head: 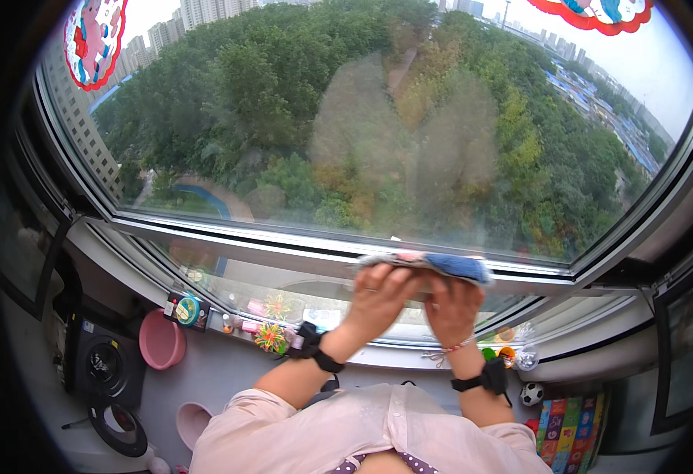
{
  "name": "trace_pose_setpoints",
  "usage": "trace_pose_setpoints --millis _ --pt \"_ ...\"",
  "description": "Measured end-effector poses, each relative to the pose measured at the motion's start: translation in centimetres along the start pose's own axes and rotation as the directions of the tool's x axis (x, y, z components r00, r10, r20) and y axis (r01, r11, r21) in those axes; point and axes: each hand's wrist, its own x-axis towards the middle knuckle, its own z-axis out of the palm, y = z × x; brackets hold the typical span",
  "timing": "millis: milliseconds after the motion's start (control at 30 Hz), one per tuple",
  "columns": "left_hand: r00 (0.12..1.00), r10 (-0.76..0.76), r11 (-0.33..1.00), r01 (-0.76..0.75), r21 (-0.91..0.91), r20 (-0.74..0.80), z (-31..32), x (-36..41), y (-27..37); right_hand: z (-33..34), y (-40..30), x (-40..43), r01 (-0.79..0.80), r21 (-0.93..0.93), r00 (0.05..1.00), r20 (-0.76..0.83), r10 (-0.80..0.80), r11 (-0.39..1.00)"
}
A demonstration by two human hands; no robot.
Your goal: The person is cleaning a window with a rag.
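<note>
Both my hands are raised in front of me at the horizontal window frame bar (299, 244). My left hand (385, 293) grips the left part of a blue, grey and pink cloth (456, 266), its fingers bent over the cloth's lower edge. The right part of the same cloth is in my right hand (456, 305), close beside the left. The cloth lies against the metal bar, below the large window pane (299, 136). Black straps with small devices sit on both forearms. What the fingertips do behind the cloth is hidden.
Along the sill stand a boxed item (187, 311), a colourful spiky toy (270, 337) and small cups (505, 356). Lower left are a pink basin (162, 339) and a washing machine with its door ajar (109, 361). A small football (531, 393) is at right.
</note>
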Motion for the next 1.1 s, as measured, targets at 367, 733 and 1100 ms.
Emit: trace_pose_setpoints --millis 367,733,1100 --pt "0.997 -0.041 0.997 0.037 -0.074 -0.061 2.0 0.3 1.4 2.1 0.1 -0.3 -0.071 0.087 0.991 -0.106 0.081 0.994" --pt "0.977 -0.183 0.973 0.196 0.118 -0.111 -5.0 -5.0 -12.0 4.1 -13.1 5.8 0.186 0.113 0.983 -0.016 -0.185 0.976" --pt "0.975 0.22 0.958 -0.209 -0.198 0.039 3.0 3.2 7.4 -2.4 10.8 -2.2 -0.094 -0.158 0.979 -0.193 0.063 0.983"
